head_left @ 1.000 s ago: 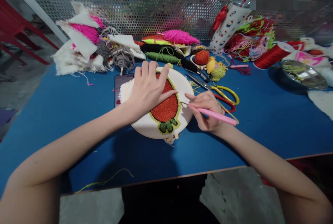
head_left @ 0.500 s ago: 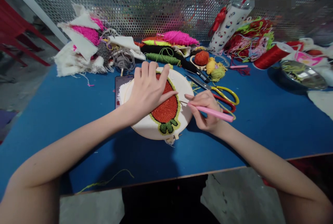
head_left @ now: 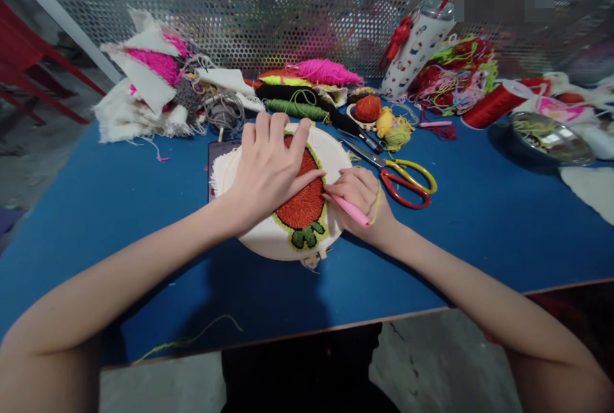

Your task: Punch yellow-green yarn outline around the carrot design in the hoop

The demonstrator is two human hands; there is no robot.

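A round embroidery hoop point(head_left: 268, 243) lies on the blue table point(head_left: 144, 208), stretched with white cloth that bears a tufted orange-red strawberry point(head_left: 302, 205) with green leaves. My left hand point(head_left: 266, 167) lies flat on the hoop with fingers spread, pressing it down. My right hand point(head_left: 357, 195) is closed around a pink punch needle point(head_left: 349, 210), its tip at the right edge of the strawberry, close to my left thumb. A strand of yellow-green yarn runs over my right hand.
Scissors with yellow and red handles point(head_left: 407, 176) lie just right of the hoop. Yarn skeins point(head_left: 311, 80), small yarn balls point(head_left: 368, 107), cloth scraps point(head_left: 144, 80), a red thread spool point(head_left: 494, 103) and a metal bowl point(head_left: 551, 138) crowd the back. A phone point(head_left: 217, 151) peeks out beside the hoop.
My right hand has moved left onto the hoop and tipped the pink needle steeper, bringing its tip to the strawberry's edge. My left hand stays pressed on the hoop.
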